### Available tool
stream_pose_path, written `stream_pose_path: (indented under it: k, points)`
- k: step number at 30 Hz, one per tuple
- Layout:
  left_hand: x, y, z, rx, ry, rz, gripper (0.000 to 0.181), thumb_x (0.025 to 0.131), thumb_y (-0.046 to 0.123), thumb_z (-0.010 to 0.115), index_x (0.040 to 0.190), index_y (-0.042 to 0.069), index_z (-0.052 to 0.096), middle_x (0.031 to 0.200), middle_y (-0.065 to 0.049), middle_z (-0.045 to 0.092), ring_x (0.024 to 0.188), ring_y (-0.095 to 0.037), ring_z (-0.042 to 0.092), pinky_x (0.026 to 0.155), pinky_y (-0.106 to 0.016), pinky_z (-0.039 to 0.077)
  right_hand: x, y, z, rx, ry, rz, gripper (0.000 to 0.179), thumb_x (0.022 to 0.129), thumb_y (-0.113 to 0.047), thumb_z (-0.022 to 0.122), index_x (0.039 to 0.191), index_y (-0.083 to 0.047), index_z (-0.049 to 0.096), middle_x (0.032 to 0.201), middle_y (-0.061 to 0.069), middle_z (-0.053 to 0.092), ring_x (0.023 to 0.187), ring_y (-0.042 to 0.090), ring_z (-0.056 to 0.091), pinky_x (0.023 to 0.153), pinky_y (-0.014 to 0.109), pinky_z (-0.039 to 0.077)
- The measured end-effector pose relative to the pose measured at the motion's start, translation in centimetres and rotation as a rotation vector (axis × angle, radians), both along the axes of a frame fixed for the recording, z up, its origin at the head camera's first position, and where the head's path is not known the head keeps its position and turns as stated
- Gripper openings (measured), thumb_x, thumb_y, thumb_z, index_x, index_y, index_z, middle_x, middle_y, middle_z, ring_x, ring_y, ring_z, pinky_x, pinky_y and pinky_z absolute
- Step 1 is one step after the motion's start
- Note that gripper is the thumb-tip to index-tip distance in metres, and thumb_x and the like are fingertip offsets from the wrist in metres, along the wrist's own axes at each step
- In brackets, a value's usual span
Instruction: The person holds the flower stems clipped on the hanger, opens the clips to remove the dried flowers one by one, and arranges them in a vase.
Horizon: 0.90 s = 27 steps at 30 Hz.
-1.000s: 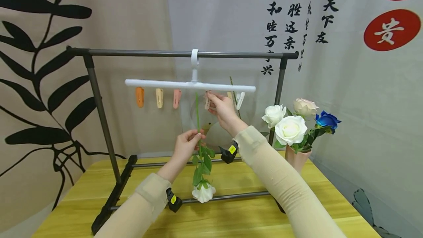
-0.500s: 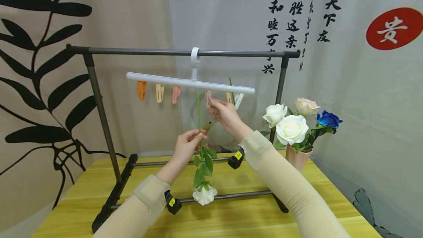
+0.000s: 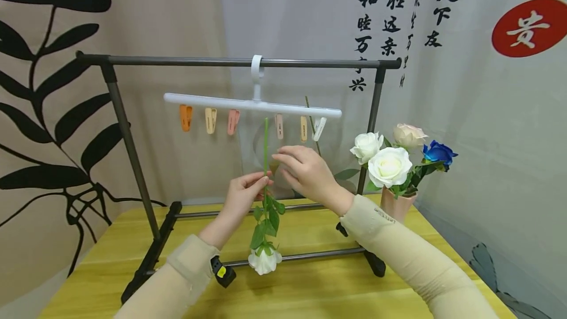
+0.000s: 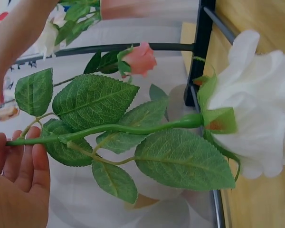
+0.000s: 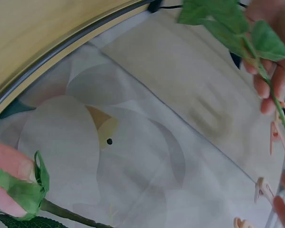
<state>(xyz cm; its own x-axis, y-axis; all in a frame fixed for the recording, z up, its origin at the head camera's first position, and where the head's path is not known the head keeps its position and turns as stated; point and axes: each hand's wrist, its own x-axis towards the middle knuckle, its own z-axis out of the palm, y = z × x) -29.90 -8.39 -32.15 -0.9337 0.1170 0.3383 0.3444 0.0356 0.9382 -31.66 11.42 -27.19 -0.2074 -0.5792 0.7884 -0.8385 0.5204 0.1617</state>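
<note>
My left hand (image 3: 238,197) pinches the green stem of a white rose (image 3: 265,261), which hangs bloom down with its cut end just below the white hanger (image 3: 212,102). Its leaves and bloom fill much of the left wrist view. To the right of that stem, my right hand (image 3: 312,175) holds nothing; its fingers are loosely bent below a pale pink clip (image 3: 279,126). Along the hanger's left half hang an orange clip (image 3: 186,118), a cream clip (image 3: 210,121) and a pink clip (image 3: 233,122). A pink rose (image 4: 139,59) hangs behind my right hand, its stem by a white clip (image 3: 319,129).
The hanger hooks over a dark metal rack (image 3: 177,61) standing on a yellow wooden table (image 3: 310,284). At the right, a pink vase (image 3: 397,206) holds white, pale pink and blue roses. A yellow clip (image 3: 303,128) hangs beside the white one.
My right hand has let go of the pale pink clip and lowered away from it. The hanger tilted, then partly levelled. My left hand keeps its pinch on the white rose's stem.
</note>
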Motion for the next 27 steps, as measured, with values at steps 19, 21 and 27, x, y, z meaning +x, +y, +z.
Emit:
stream_pose_path:
  k: [19,21,27]
  points:
    - [1.9,0.2,0.3,-0.060,0.062,-0.059,0.024,0.095,0.016,0.064,0.109,-0.002,0.072,0.087,-0.007,0.072,0.072,-0.017,0.066,0.067,-0.037,0.056,-0.1,0.3,1.3,0.401,0.591,0.032,0.026,0.089,-0.010,0.069,0.115,-0.014,0.069,0.126,0.005,0.062,0.123,0.022,0.053,0.105,0.042,0.038]
    - [2.0,0.2,0.3,-0.067,0.065,-0.080,0.026,0.095,0.019,0.065,0.110,-0.001,0.072,0.087,-0.008,0.072,0.073,-0.018,0.067,0.068,-0.039,0.056,-0.1,0.5,1.3,0.400,0.607,0.040,0.021,0.093,-0.008,0.064,0.113,-0.014,0.070,0.123,0.004,0.063,0.121,0.021,0.055,0.104,0.042,0.040]
    - [2.4,0.4,0.2,-0.058,0.042,-0.105,0.026,0.094,0.019,0.066,0.109,-0.001,0.072,0.086,-0.008,0.072,0.073,-0.020,0.068,0.066,-0.036,0.056,-0.2,0.7,1.1,0.397,0.636,0.050,0.018,0.096,-0.008,0.060,0.107,-0.016,0.072,0.117,0.002,0.065,0.117,0.020,0.057,0.101,0.044,0.042]
